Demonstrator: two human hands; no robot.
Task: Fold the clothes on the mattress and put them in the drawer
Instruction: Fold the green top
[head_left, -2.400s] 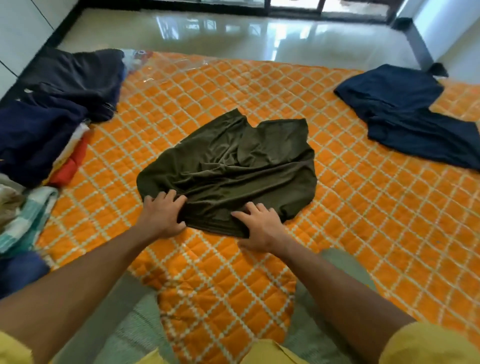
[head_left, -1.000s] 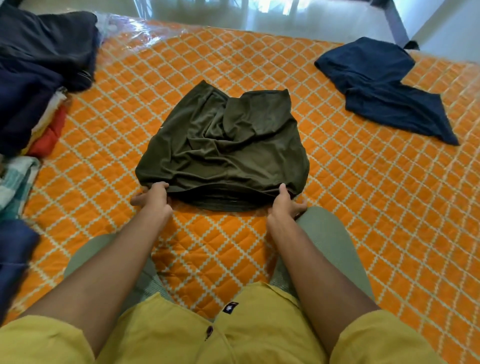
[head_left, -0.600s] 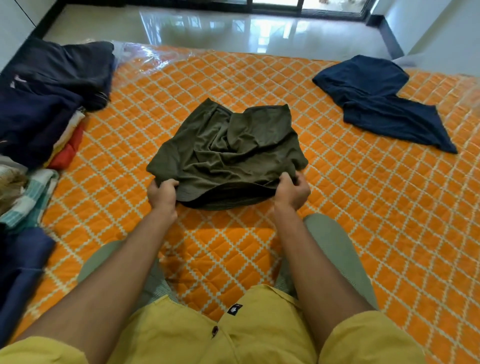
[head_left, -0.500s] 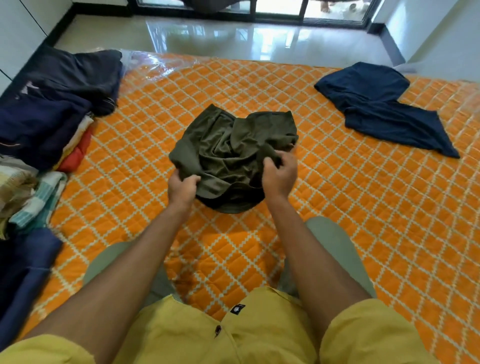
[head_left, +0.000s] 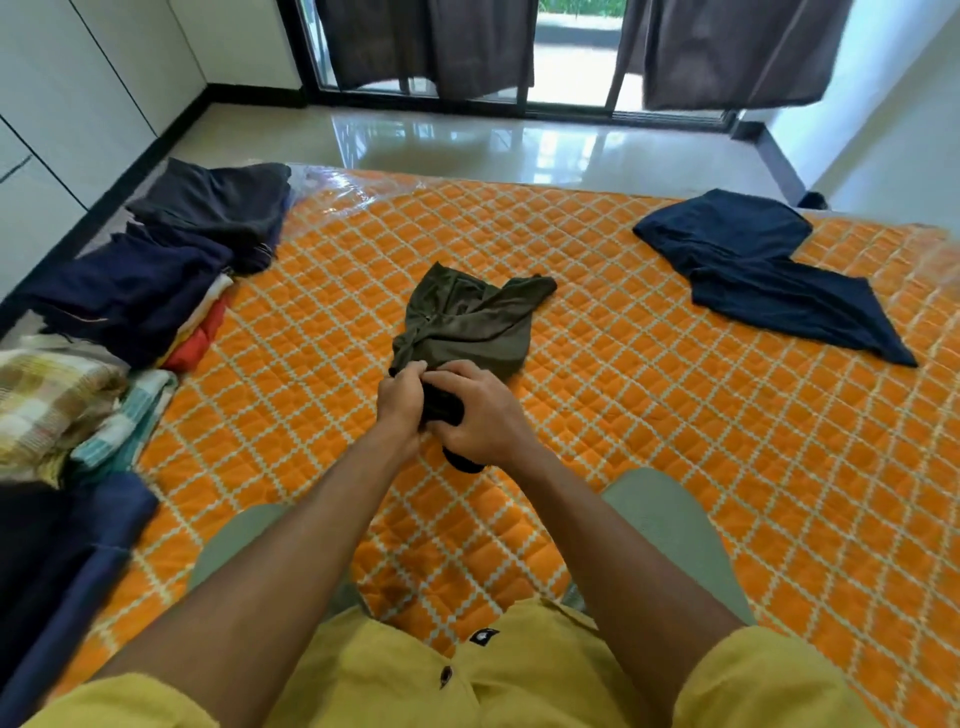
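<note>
An olive green garment (head_left: 467, 322) lies bunched in the middle of the orange quilted mattress (head_left: 675, 415). My left hand (head_left: 400, 402) and my right hand (head_left: 480, 415) have come together at its near edge, and both grip the gathered cloth there. The near part of the garment is lifted and hidden between my hands; its far part still rests on the mattress. A dark blue garment (head_left: 763, 270) lies spread out at the far right of the mattress.
A pile of dark, red and checked clothes (head_left: 130, 291) lines the mattress's left edge. More dark blue cloth (head_left: 62, 561) lies at the near left. Beyond the mattress are a glossy floor (head_left: 467, 140), white cabinet fronts (head_left: 78, 93) and curtained glass doors (head_left: 571, 52).
My hands moved from the garment's two near corners toward each other and now meet in the middle, bunching the cloth narrower. The camera tilted up, showing the doors.
</note>
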